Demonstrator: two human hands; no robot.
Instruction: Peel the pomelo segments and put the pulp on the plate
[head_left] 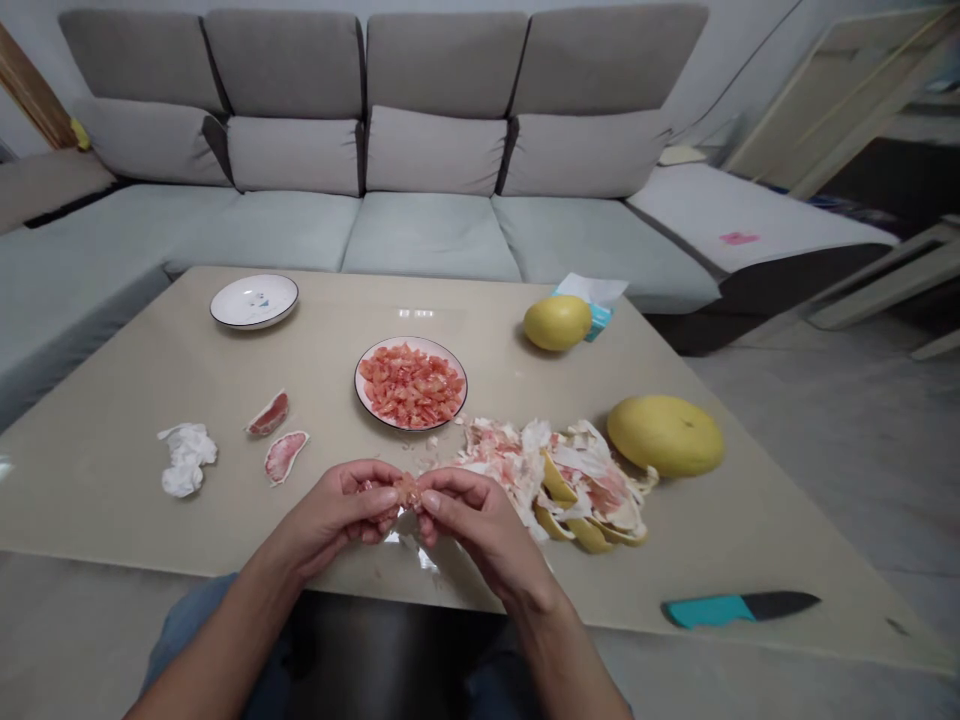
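Note:
My left hand (346, 510) and my right hand (469, 515) meet above the near edge of the beige table (112, 470). Both pinch a small pink piece of pomelo flesh (409, 490) between the fingertips. Beyond them stands a white plate (411, 346) heaped with pink pomelo pieces (411, 385). Right of my hands lies a pile of peel and membrane (562, 475). Two unpeeled segments (276, 436) lie to the left, beside a crumpled tissue (185, 458).
A large yellow pomelo piece (665, 435) and a smaller whole one (556, 322) sit on the right, with a tissue pack (596, 298) behind. An empty white dish (253, 300) is far left. A teal-handled knife (739, 606) lies near right. A grey sofa (427, 200) stands beyond.

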